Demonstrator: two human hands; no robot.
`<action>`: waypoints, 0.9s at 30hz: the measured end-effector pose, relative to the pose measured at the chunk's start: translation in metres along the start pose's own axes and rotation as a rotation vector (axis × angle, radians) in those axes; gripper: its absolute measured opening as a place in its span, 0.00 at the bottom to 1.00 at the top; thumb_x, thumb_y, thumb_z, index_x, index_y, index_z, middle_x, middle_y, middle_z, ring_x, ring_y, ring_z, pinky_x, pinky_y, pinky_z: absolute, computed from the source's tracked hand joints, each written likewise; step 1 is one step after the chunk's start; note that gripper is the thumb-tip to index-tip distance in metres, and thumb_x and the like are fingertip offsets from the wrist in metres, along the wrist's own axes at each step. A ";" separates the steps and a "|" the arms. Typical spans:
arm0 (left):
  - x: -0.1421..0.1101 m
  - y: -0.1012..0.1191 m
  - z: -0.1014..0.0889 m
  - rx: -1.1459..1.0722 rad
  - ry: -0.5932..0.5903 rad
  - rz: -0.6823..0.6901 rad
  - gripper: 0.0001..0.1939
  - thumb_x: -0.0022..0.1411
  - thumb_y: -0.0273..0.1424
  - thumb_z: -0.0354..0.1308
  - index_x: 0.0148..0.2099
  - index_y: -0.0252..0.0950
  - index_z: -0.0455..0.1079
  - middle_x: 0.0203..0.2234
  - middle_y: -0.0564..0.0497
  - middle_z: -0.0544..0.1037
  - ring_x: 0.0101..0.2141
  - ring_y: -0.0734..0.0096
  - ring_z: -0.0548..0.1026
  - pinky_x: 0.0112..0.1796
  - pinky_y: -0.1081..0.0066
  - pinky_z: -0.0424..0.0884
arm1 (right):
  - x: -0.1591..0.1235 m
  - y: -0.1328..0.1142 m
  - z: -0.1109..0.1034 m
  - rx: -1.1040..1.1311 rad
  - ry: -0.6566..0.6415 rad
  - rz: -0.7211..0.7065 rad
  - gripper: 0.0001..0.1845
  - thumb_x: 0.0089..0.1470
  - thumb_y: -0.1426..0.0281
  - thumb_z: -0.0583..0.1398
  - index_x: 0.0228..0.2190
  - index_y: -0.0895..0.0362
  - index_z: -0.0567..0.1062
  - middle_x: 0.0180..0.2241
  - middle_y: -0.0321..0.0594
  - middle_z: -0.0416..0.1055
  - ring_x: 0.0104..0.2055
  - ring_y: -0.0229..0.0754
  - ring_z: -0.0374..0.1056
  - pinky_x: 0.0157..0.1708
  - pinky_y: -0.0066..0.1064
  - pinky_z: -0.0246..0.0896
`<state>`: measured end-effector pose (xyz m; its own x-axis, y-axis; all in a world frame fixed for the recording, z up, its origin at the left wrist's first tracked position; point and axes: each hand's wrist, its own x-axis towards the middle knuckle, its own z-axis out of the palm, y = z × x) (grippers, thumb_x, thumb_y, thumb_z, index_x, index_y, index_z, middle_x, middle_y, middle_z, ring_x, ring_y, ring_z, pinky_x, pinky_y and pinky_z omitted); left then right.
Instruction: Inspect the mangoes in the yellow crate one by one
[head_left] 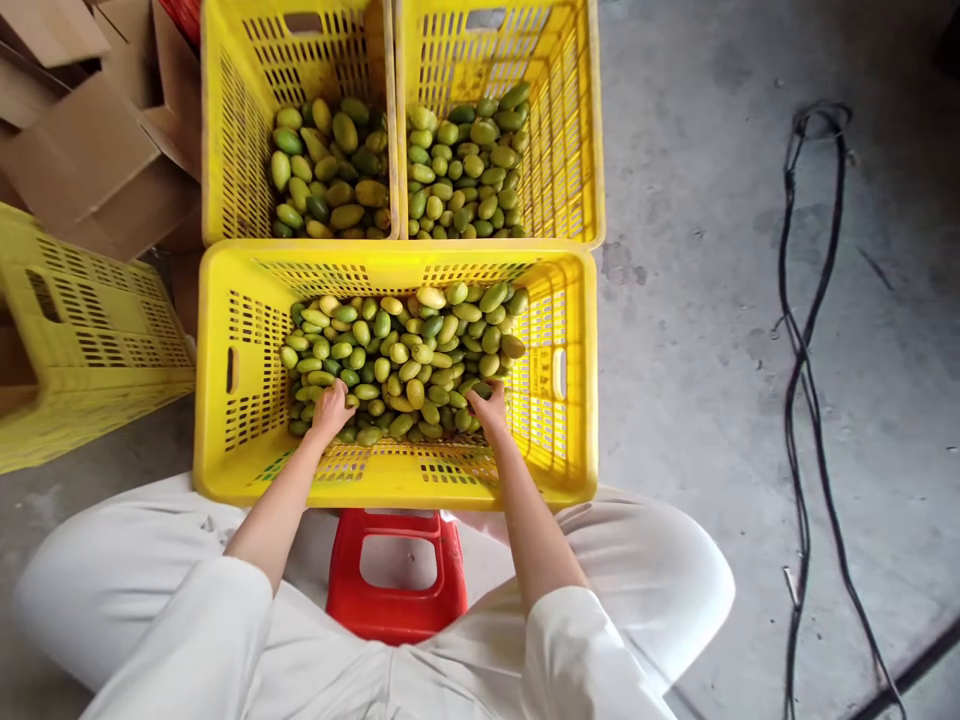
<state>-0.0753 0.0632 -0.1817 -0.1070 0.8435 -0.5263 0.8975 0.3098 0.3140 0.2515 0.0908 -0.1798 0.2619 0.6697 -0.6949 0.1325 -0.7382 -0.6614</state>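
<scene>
In front of me a yellow plastic crate [397, 485] holds a heap of small oval fruits [409, 370], green to yellowish. My left hand [330, 408] reaches into its near left part, fingers curled at a green oval fruit [351, 401], partly hidden by the hand. Toward the crate's right side, my right hand [489, 408] has thumb and fingers closed on a darker green oval fruit [481, 389]. Both hands are down at the surface of the heap, and some fingertips are hidden.
Two more yellow crates, a left one [219, 130] and a right one [592, 130], stand against the far side with similar fruits inside. Cardboard boxes [82, 150] and another yellow crate [112, 300] are at left. A red stool [397, 610] is below; black cables [799, 360] lie right.
</scene>
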 end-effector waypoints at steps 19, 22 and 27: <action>-0.159 0.089 -0.076 -1.859 0.054 -0.191 0.19 0.52 0.43 0.68 0.42 0.38 0.73 0.32 0.52 0.73 0.28 0.73 0.75 0.23 0.76 0.70 | -0.165 -0.068 0.018 1.056 -0.565 -0.018 0.12 0.57 0.60 0.59 0.39 0.53 0.74 0.35 0.39 0.76 0.29 0.38 0.70 0.22 0.26 0.64; -0.168 0.084 -0.074 -1.869 -0.012 -0.117 0.20 0.51 0.40 0.71 0.45 0.39 0.74 0.34 0.52 0.74 0.25 0.77 0.72 0.20 0.80 0.64 | -0.179 -0.060 0.006 1.052 -0.557 -0.023 0.13 0.57 0.58 0.62 0.38 0.54 0.75 0.36 0.39 0.75 0.31 0.37 0.69 0.21 0.24 0.64; -0.161 0.070 -0.065 -1.898 -0.120 -0.090 0.16 0.55 0.33 0.68 0.47 0.39 0.74 0.39 0.47 0.78 0.31 0.72 0.76 0.28 0.76 0.70 | -0.177 -0.042 -0.003 1.090 -0.519 -0.027 0.12 0.53 0.62 0.67 0.39 0.49 0.73 0.33 0.33 0.72 0.23 0.30 0.58 0.12 0.17 0.47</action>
<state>-0.0235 -0.0224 -0.0234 -0.0195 0.7950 -0.6063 -0.7040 0.4196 0.5730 0.2022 0.0029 -0.0288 -0.1765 0.8214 -0.5424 -0.8099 -0.4344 -0.3942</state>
